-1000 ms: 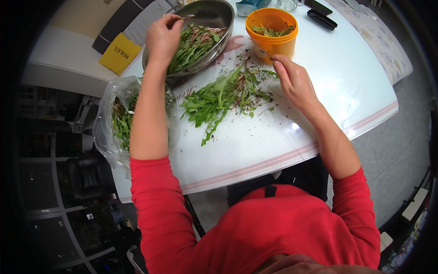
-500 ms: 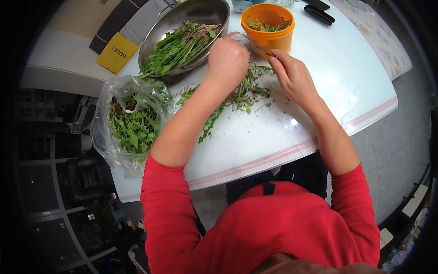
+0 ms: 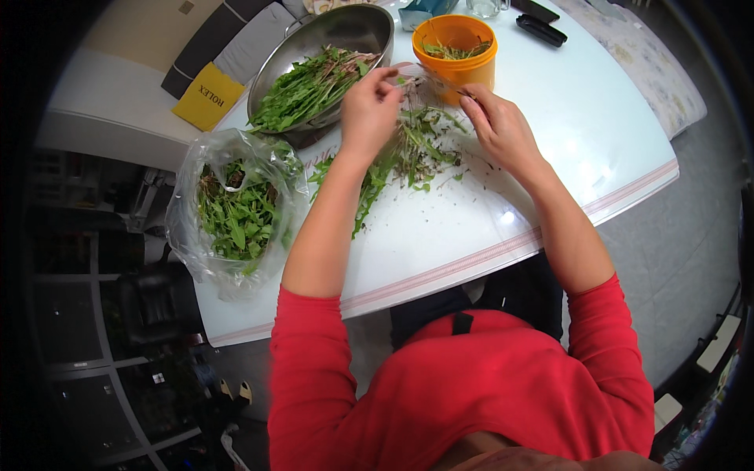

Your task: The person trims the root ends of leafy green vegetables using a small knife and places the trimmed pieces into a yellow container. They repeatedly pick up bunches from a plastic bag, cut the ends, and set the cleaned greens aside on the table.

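Note:
Over the table my left hand (image 3: 369,118) has its thumb and fingers parted, with nothing plainly held between them. A small green leaf bit lies just past its fingertips. To its right, in front of the orange bucket (image 3: 484,69), my right hand (image 3: 503,125) pinches something thin and dark, too small to name. Beneath and between both hands spreads a loose pile of leafy greens (image 3: 424,137) with roots and crumbs of soil. A steel basin (image 3: 345,27) at the far left holds a bundle of greens (image 3: 302,94), stems toward the right. Plant scraps (image 3: 454,52) fill part of the bucket.
A clear plastic bag (image 3: 184,188) of greens (image 3: 239,220) stands at the table's left edge. Dark cases (image 3: 542,30) and a glass (image 3: 485,7) are at the back. A yellow bag (image 3: 207,96) lies beyond the left side. Soil bits dot the white tabletop (image 3: 440,243).
My left hand has drawn back leftward and its fingers have come apart from a closed shape. The right hand keeps its pinch at nearly the same spot. The whole view has shifted slightly.

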`<state>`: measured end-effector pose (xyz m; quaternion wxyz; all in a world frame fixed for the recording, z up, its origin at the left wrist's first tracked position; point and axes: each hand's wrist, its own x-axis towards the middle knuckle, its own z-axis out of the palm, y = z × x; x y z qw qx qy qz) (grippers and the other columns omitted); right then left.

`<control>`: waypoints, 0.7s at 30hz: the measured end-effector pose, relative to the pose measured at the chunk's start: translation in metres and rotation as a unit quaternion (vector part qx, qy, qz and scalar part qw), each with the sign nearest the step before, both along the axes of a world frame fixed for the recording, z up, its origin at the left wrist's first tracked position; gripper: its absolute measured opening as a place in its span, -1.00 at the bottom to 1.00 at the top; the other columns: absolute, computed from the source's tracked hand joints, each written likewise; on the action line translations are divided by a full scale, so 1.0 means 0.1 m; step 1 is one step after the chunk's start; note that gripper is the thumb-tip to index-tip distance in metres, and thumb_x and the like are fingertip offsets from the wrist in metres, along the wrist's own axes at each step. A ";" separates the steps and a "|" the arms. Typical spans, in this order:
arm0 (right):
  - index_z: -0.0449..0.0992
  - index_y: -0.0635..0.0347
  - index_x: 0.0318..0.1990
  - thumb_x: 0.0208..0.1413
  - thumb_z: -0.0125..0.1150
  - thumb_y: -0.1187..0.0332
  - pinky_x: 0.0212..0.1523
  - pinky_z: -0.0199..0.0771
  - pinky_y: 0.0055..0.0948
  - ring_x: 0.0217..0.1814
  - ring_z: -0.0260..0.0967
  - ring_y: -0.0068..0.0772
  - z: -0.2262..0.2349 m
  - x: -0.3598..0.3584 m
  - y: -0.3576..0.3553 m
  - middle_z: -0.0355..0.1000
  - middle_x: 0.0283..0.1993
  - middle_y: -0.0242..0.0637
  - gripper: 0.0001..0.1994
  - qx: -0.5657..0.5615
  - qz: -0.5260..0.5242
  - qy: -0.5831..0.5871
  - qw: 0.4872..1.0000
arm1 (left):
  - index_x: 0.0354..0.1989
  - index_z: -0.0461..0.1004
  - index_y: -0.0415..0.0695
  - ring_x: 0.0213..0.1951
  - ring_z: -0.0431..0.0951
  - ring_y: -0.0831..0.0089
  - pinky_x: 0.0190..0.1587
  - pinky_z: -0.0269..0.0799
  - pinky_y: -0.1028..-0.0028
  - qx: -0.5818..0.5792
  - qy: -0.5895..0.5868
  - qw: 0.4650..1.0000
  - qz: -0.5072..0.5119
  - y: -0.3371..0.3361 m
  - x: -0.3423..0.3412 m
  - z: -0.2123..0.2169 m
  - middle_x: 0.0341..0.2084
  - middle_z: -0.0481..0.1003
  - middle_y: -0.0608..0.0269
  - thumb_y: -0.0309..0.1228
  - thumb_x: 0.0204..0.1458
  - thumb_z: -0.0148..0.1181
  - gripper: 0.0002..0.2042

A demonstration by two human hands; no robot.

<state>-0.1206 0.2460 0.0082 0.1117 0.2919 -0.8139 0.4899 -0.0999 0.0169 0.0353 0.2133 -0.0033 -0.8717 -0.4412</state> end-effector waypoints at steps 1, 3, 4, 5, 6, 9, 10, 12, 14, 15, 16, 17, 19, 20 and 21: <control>0.50 0.23 -0.02 0.36 0.04 0.18 -0.26 0.46 -0.11 -0.29 0.51 0.07 0.03 0.00 0.03 0.55 -0.33 -0.02 -0.70 0.003 -0.005 0.001 1.000 | 0.05 0.52 -0.28 -0.36 0.57 0.53 -0.19 0.47 0.51 0.074 0.002 0.997 -0.019 0.00 0.07 0.12 -0.45 0.58 0.30 -0.54 0.13 0.20 -0.70; 0.50 0.23 -0.03 0.37 0.04 0.18 -0.26 0.47 -0.12 -0.29 0.51 0.06 0.06 0.05 0.11 0.55 -0.34 -0.03 -0.71 0.008 -0.012 0.002 1.000 | 0.13 0.45 -0.35 -0.23 0.57 0.59 -0.06 0.45 0.55 0.173 0.031 0.983 -0.046 -0.01 0.22 0.33 -0.34 0.60 0.31 -0.55 0.22 0.13 -0.69; 0.50 0.22 -0.03 0.36 0.04 0.19 -0.26 0.47 -0.13 -0.29 0.50 0.06 0.09 0.08 0.16 0.55 -0.33 -0.04 -0.71 0.022 -0.012 0.002 1.000 | 0.12 0.47 -0.32 -0.21 0.57 0.57 -0.02 0.46 0.53 0.214 0.061 0.974 -0.045 0.00 0.30 0.42 -0.28 0.61 0.27 -0.53 0.24 0.14 -0.70; 0.50 0.22 -0.03 0.36 0.04 0.19 -0.26 0.47 -0.14 -0.30 0.50 0.05 0.13 0.11 0.21 0.55 -0.33 -0.04 -0.72 0.036 -0.012 0.001 0.999 | 0.12 0.47 -0.32 -0.20 0.58 0.56 -0.02 0.47 0.52 0.225 0.091 0.969 -0.041 -0.01 0.33 0.48 -0.27 0.61 0.26 -0.52 0.25 0.15 -0.71; 0.51 0.22 -0.04 0.36 0.04 0.19 -0.26 0.47 -0.14 -0.30 0.50 0.04 0.17 0.15 0.26 0.55 -0.33 -0.05 -0.72 0.051 -0.011 0.000 0.999 | 0.12 0.48 -0.31 -0.20 0.58 0.54 -0.02 0.47 0.51 0.237 0.120 0.963 -0.035 -0.03 0.37 0.54 -0.26 0.61 0.25 -0.51 0.25 0.15 -0.71; 0.48 0.23 -0.10 0.32 0.11 0.21 -0.27 0.45 -0.13 -0.31 0.49 0.01 0.17 0.21 0.36 0.54 -0.34 -0.08 -0.76 0.131 0.010 -0.003 0.991 | 0.17 0.43 -0.30 -0.21 0.59 0.51 -0.01 0.50 0.49 0.303 0.166 0.935 -0.074 -0.07 0.48 0.74 -0.28 0.61 0.23 -0.54 0.26 0.13 -0.68; 0.47 0.23 -0.12 0.31 0.12 0.22 -0.27 0.45 -0.13 -0.31 0.49 0.01 0.15 0.21 0.37 0.54 -0.35 -0.09 -0.76 0.157 0.020 -0.004 0.987 | 0.18 0.42 -0.30 -0.22 0.59 0.50 -0.01 0.50 0.49 0.329 0.185 0.921 -0.097 -0.09 0.49 0.77 -0.28 0.61 0.22 -0.55 0.26 0.12 -0.68; 0.45 0.23 -0.17 0.25 0.19 0.25 -0.25 0.47 -0.10 -0.30 0.49 0.02 0.09 0.21 0.34 0.52 -0.35 -0.10 -0.78 0.204 0.035 0.028 0.978 | 0.20 0.39 -0.28 -0.21 0.58 0.48 0.00 0.51 0.47 0.369 0.167 0.907 -0.115 -0.12 0.51 0.77 -0.26 0.60 0.21 -0.54 0.28 0.07 -0.68; 0.46 0.23 -0.18 0.22 0.22 0.27 -0.23 0.48 -0.09 -0.29 0.50 0.03 0.09 0.24 0.30 0.51 -0.33 -0.10 -0.79 0.246 0.054 0.048 0.967 | 0.19 0.39 -0.28 -0.20 0.57 0.48 0.00 0.51 0.47 0.415 0.137 0.891 -0.122 -0.10 0.53 0.69 -0.24 0.59 0.20 -0.52 0.29 0.06 -0.69; 0.45 0.25 -0.19 0.16 0.26 0.32 -0.18 0.50 -0.08 -0.23 0.50 -0.01 0.08 0.26 0.28 0.50 -0.28 -0.10 -0.80 0.253 0.069 0.045 0.964 | 0.19 0.39 -0.27 -0.19 0.57 0.47 0.00 0.51 0.47 0.435 0.128 0.882 -0.125 -0.09 0.55 0.63 -0.23 0.58 0.20 -0.52 0.30 0.05 -0.69; 0.45 0.25 -0.19 0.15 0.27 0.34 -0.16 0.50 -0.08 -0.20 0.50 -0.01 0.08 0.26 0.27 0.50 -0.26 -0.10 -0.80 0.261 0.076 0.048 0.961 | 0.19 0.39 -0.27 -0.19 0.57 0.47 0.00 0.51 0.47 0.456 0.119 0.873 -0.128 -0.06 0.57 0.56 -0.22 0.58 0.19 -0.51 0.30 0.05 -0.69; 0.45 0.25 -0.19 0.13 0.28 0.35 -0.15 0.50 -0.09 -0.18 0.50 -0.02 0.09 0.27 0.26 0.49 -0.24 -0.11 -0.80 0.270 0.083 0.050 0.958 | 0.19 0.39 -0.27 -0.18 0.57 0.46 0.00 0.51 0.47 0.476 0.110 0.863 -0.132 -0.04 0.60 0.51 -0.21 0.58 0.19 -0.51 0.31 0.04 -0.69; 0.46 0.26 -0.17 0.11 0.29 0.37 -0.11 0.50 -0.10 -0.13 0.49 -0.02 0.08 0.27 0.27 0.49 -0.21 -0.11 -0.79 0.281 0.092 0.058 0.953 | 0.17 0.37 -0.26 -0.19 0.55 0.46 0.01 0.50 0.44 0.499 0.089 0.850 -0.142 0.01 0.64 0.45 -0.23 0.56 0.21 -0.55 0.28 0.04 -0.70; 0.47 0.26 -0.16 0.10 0.29 0.39 -0.10 0.50 -0.10 -0.12 0.49 -0.01 0.03 0.27 0.27 0.49 -0.20 -0.12 -0.79 0.283 0.094 0.063 0.952 | 0.16 0.37 -0.26 -0.20 0.54 0.47 0.02 0.49 0.42 0.510 0.077 0.844 -0.147 0.03 0.65 0.43 -0.23 0.54 0.21 -0.58 0.27 0.05 -0.70; 0.47 0.26 -0.15 0.09 0.29 0.40 -0.09 0.50 -0.11 -0.10 0.48 -0.01 0.02 0.27 0.27 0.48 -0.18 -0.13 -0.79 0.285 0.096 0.069 0.951 | 0.16 0.36 -0.26 -0.19 0.53 0.48 0.00 0.48 0.43 0.519 0.072 0.836 -0.161 0.05 0.65 0.40 -0.23 0.54 0.23 -0.56 0.26 0.07 -0.69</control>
